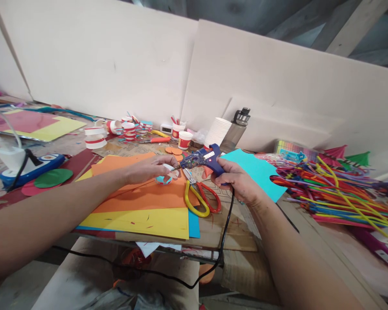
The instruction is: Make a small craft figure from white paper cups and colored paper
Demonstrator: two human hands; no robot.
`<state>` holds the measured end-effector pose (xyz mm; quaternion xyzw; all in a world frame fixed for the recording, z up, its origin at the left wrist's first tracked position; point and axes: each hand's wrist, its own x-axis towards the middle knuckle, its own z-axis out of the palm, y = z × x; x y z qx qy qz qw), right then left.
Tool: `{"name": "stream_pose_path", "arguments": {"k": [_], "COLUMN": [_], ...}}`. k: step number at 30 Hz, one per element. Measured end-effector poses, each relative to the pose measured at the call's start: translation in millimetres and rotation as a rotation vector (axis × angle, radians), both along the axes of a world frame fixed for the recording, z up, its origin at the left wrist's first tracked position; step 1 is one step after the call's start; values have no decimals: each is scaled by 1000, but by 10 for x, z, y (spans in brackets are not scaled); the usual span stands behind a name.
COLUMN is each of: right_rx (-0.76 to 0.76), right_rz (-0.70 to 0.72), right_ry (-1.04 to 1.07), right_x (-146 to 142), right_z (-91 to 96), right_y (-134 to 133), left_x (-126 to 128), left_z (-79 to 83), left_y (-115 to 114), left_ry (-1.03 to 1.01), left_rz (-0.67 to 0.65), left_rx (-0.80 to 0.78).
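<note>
My right hand (237,178) is wrapped round the handle of a dark blue hot glue gun (211,161), whose nozzle points left. Its tip meets a small white paper piece (170,168) pinched in the fingers of my left hand (151,168). Just below those fingers, a small blue, white and red paper ring (164,180) shows; I cannot tell whether it is joined to the white piece. Under both lie orange sheets (142,196) on yellow paper (148,221). Scissors (202,198) with one yellow and one red handle rest below the glue gun.
Striped paper cups (128,131) and cup pieces stand at the back, near stacked white cups (218,131) and a bottle (236,129). Colourful pipe cleaners (339,193) pile up at right. A blue power strip (32,170) sits left. The glue gun's black cord (224,232) hangs over the table edge.
</note>
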<state>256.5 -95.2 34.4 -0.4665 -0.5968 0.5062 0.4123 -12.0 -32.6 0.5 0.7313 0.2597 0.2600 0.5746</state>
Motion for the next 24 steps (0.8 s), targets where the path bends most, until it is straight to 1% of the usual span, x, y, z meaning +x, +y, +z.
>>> {"name": "stream_pose_path", "arguments": {"k": [4, 8, 14, 20, 24], "right_rx": [-4, 0, -9, -5, -7], "right_rz": [18, 25, 28, -1, 11], "right_ry": [8, 25, 36, 37, 58], "right_x": [-2, -12, -4, -4, -25], "right_z": [15, 9, -23, 8, 0], "right_y": [-5, -4, 15, 0, -1], "left_x": [2, 11, 2, -4, 1], "left_z": [20, 43, 7, -1, 1], "left_y": [-10, -36, -13, 2, -8], "left_ry": [-68, -67, -81, -118, -108], "left_rz": [-3, 1, -25, -49, -25], "left_rx": [-80, -82, -114, -129, -126]}}
